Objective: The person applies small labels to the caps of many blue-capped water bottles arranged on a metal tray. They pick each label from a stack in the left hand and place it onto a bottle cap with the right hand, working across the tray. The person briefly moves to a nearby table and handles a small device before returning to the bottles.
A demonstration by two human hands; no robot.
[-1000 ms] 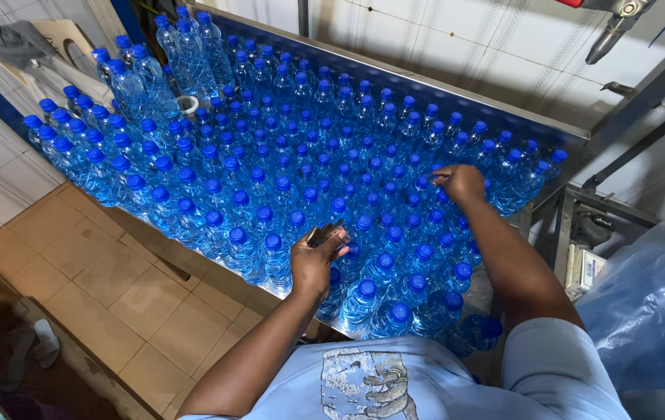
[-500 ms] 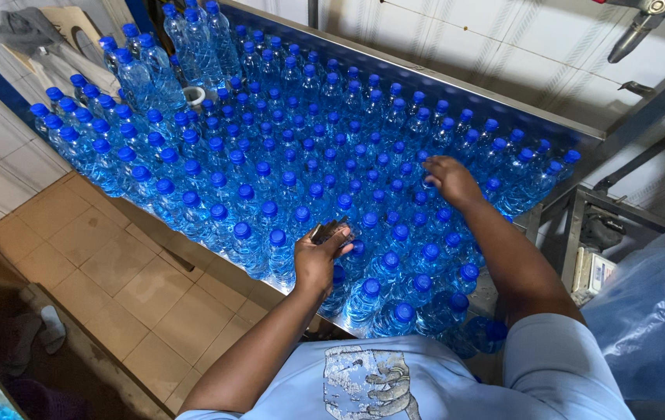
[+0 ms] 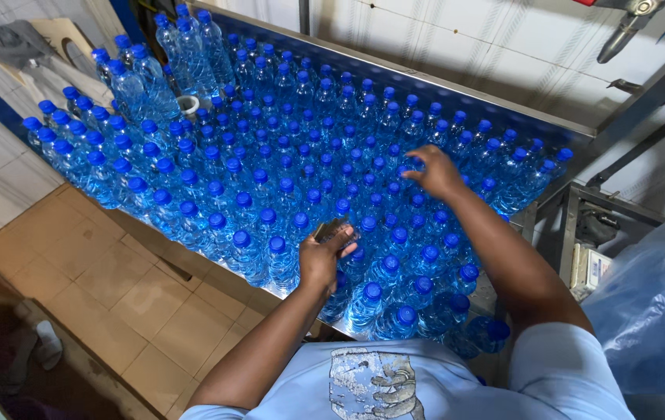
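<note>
On steel table (image 3: 457,92): blue-capped bottles (image 3: 286,187), tiled walls (image 3: 441,39).

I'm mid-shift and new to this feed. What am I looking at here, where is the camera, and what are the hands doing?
There is no machine: a person works with bare hands, and the one camera sits on their head, looking down. A metal table is packed with clear bottles with blue caps, standing upright. One white ring sits among them at the far left. The left hand holds a small flat stack over the near bottles; what it is I cannot tell. The right hand rests its fingers on caps further back.
</note>
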